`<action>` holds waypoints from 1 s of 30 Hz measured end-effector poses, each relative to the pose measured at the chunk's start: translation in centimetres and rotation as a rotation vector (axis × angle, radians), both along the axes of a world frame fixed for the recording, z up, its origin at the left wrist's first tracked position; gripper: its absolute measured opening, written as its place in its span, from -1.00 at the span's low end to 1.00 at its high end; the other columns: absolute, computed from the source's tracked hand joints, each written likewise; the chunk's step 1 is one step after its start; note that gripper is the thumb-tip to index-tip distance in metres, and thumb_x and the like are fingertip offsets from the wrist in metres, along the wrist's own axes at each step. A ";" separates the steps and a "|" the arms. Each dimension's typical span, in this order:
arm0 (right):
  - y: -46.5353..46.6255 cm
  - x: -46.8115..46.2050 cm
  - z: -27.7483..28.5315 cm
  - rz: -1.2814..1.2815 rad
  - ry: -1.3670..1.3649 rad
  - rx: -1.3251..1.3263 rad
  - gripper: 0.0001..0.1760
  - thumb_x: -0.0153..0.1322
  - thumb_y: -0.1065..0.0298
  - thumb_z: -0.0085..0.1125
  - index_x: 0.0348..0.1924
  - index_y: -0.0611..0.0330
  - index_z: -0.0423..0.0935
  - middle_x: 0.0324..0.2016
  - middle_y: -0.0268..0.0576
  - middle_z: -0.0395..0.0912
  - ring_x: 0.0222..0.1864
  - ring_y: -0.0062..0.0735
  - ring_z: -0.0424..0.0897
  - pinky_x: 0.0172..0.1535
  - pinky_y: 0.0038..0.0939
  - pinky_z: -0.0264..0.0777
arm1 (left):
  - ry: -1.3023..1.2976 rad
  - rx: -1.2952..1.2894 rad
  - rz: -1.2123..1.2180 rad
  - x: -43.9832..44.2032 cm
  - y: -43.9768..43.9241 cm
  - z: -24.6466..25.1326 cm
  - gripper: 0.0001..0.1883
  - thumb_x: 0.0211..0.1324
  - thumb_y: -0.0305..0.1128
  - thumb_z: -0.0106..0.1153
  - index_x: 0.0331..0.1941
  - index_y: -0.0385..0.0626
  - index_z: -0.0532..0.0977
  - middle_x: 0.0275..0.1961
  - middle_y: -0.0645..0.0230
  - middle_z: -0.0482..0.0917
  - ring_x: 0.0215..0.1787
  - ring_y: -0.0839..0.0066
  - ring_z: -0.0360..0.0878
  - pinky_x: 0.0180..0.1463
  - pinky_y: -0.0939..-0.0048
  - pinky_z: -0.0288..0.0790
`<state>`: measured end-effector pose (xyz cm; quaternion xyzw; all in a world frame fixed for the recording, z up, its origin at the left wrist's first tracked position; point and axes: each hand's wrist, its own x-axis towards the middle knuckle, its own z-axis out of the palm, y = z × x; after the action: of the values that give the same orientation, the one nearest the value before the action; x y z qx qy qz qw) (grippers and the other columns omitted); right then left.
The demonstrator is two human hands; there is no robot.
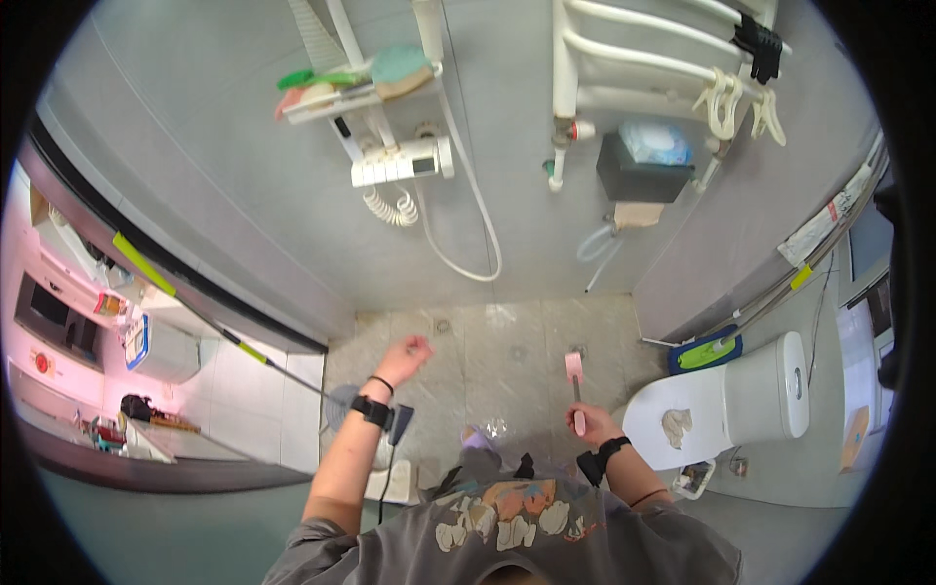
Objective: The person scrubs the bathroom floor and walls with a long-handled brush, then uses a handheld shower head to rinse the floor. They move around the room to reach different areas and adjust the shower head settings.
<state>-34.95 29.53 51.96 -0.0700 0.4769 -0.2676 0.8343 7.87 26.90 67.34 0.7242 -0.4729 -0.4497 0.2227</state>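
My right hand (pixel 596 424) grips the pink handle of a small long-handled brush (pixel 575 367). The brush has a grey shaft, and its pink head points away from me over the tiled floor. My left hand (pixel 406 358) is raised over the floor on the left with its fingers loosely bent. Nothing shows in it, though blur hides the fingertips. Right of my right hand stands a white toilet (pixel 662 398) with its lid down. A crumpled beige cloth (pixel 677 428) lies on the lid.
Ahead are a shower unit (pixel 402 164) with a hanging hose, a white towel radiator (pixel 636 51) and a dark box (pixel 640 172) with a wipes pack on top. A green-and-blue flat mop (pixel 706 355) leans by the toilet. A long pole (pixel 241 347) crosses the doorway at left.
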 end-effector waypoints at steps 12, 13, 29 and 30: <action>3.6 1.7 3.9 -0.131 0.161 -0.141 -0.84 0.30 0.41 0.01 -0.45 0.37 0.46 -0.54 -0.08 0.52 -0.56 -0.29 0.51 -0.47 -0.38 0.42 | -0.425 -1.015 0.098 -1.3 -35.3 32.2 -0.32 -0.12 -0.06 0.26 0.00 -0.33 0.34 -0.05 0.02 0.52 -0.03 0.17 0.50 -0.03 0.27 0.38; 3.9 1.5 4.2 -0.118 0.208 -0.164 -0.83 0.30 0.41 0.01 -0.45 0.37 0.46 -0.53 -0.07 0.53 -0.56 -0.29 0.51 -0.47 -0.38 0.42 | -0.417 -0.984 -0.015 -1.0 -37.0 32.6 -0.39 -0.10 -0.08 0.25 -0.01 -0.25 0.38 -0.08 0.07 0.55 -0.09 0.20 0.54 -0.07 0.27 0.39; 1.7 -4.8 5.6 -0.174 0.306 -0.071 -0.85 0.25 0.43 0.05 -0.46 0.38 0.48 -0.55 -0.06 0.53 -0.54 -0.30 0.53 -0.43 -0.38 0.47 | -0.106 -1.694 -0.043 -2.9 -32.4 40.5 -0.71 -0.02 -0.18 0.23 -0.51 -0.20 0.52 -0.44 0.39 0.64 -0.39 0.58 0.56 -0.27 0.55 0.37; 1.3 -4.6 5.4 -0.165 0.316 -0.072 -0.84 0.26 0.43 0.05 -0.46 0.38 0.48 -0.55 -0.06 0.53 -0.55 -0.30 0.53 -0.43 -0.37 0.47 | -0.339 -1.557 0.052 -3.3 -32.8 41.0 -0.75 0.01 -0.26 0.21 -0.46 -0.23 0.46 -0.46 0.32 0.61 -0.43 0.51 0.56 -0.31 0.52 0.39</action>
<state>-39.59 30.81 57.32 -0.1017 0.5962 -0.3378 0.7212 4.52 -5.92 108.35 0.4299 -0.6616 0.1316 0.6002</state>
